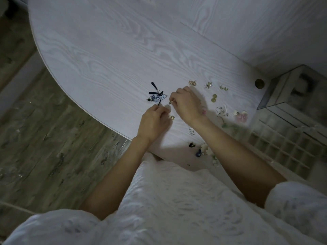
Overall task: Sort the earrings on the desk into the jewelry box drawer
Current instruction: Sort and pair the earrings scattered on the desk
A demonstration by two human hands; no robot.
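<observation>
early going: most earrings point(215, 98) lie scattered mid-right on the desk point(106, 59); the drawer point(286, 147) at lower right looks unfilled. right hand point(185, 103) pinches a small gold earring point(170, 102); left hand point(154, 121) is curled, contents unclear.

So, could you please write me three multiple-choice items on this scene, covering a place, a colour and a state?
1. Where does the drawer lie?
A. right of the hands
B. left of the hands
C. on the floor

2. What colour are the tassels?
A. red
B. dark
C. yellow

3. What is the right hand doing?
A. lying flat
B. hanging off the desk
C. pinching a small gold earring

Answers: 1 A, its grid sits at the right edge; 2 B, they look black; 3 C, the fingers close on it.
</observation>
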